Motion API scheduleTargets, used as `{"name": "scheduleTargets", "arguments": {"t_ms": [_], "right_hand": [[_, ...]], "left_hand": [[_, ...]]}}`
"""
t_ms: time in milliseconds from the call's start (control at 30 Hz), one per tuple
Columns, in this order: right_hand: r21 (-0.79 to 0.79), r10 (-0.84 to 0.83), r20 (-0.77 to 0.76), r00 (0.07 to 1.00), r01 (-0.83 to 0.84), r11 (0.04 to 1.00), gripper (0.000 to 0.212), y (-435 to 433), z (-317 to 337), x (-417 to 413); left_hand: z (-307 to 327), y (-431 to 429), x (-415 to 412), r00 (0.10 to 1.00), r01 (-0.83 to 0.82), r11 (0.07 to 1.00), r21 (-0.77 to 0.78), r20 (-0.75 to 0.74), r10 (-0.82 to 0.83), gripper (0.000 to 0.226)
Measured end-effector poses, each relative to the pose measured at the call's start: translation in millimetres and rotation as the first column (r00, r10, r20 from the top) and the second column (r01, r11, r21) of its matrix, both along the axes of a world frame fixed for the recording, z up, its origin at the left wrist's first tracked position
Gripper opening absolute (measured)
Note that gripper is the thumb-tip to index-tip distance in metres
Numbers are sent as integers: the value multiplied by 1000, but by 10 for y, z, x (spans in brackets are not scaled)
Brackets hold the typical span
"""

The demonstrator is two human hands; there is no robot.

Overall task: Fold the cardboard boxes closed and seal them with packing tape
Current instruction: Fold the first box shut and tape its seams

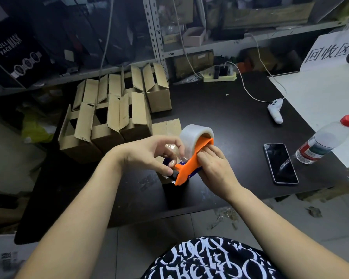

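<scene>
An orange tape dispenser [186, 170] with a roll of clear packing tape [193, 137] is held above the black table [230, 121]. My right hand [214, 164] grips its handle from the right. My left hand [151, 154] pinches the loose, crinkled end of the tape [174, 156] near the blade. A closed cardboard box [165, 127] sits right behind the dispenser, mostly hidden by my hands. Several open boxes with raised flaps [117, 115] stand in rows at the table's back left.
A black phone [280, 163] lies on the table to the right, next to a lying water bottle with a red cap [326, 141]. A white controller on a cable [275, 113] and a power strip [220, 76] sit farther back. Shelves stand behind.
</scene>
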State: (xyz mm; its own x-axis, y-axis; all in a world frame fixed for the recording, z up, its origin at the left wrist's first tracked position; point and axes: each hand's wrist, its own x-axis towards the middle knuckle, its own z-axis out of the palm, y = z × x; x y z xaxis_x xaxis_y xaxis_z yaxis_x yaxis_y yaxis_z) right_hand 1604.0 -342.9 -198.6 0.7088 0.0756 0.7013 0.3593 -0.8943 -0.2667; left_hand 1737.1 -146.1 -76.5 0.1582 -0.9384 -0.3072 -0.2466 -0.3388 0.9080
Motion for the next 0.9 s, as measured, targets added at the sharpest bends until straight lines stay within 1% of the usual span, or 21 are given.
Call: {"name": "scheduleTargets", "arguments": {"t_ms": [33, 133, 267, 367, 467, 500, 633, 700, 833, 900], "right_hand": [[0, -1, 1, 1000, 1, 1000, 35, 5, -2, -4], [9, -11, -19, 1000, 12, 1000, 19, -15, -5, -23], [54, -39, -52, 998, 42, 998, 14, -18, -20, -54], [81, -51, -68, 996, 56, 995, 20, -19, -27, -75], [112, -65, -128, 990, 80, 991, 44, -30, -67, -97], [118, -74, -154, 985, 93, 989, 48, -29, -78, -106], [146, -55, -180, 982, 82, 986, 50, -25, -119, -122], [140, -47, -193, 980, 75, 987, 51, -5, -122, -118], [110, -58, -172, 983, 78, 991, 45, 12, -112, -110], [97, -69, -165, 984, 85, 992, 44, 15, -101, -115]], "left_hand": [[9, 6, 6, 1000, 4, 1000, 5, 5, -4, 37], [10, 20, -1, 998, -22, 1000, -20, 59, 23, 30], [-50, 22, -85, 985, -137, 986, -97, 89, 145, 19], [-115, 37, -144, 968, -222, 965, -140, 84, 235, 18], [-144, 61, -164, 939, -287, 939, -189, 141, 315, 21], [-144, 67, -165, 928, -295, 933, -208, 171, 331, 21], [-143, 90, -156, 905, -296, 924, -244, 237, 353, 20], [-147, 107, -147, 917, -292, 927, -234, 209, 341, 20], [-172, 136, -129, 931, -342, 913, -221, 55, 362, 25], [-194, 132, -129, 926, -364, 903, -228, 14, 377, 26]]}}
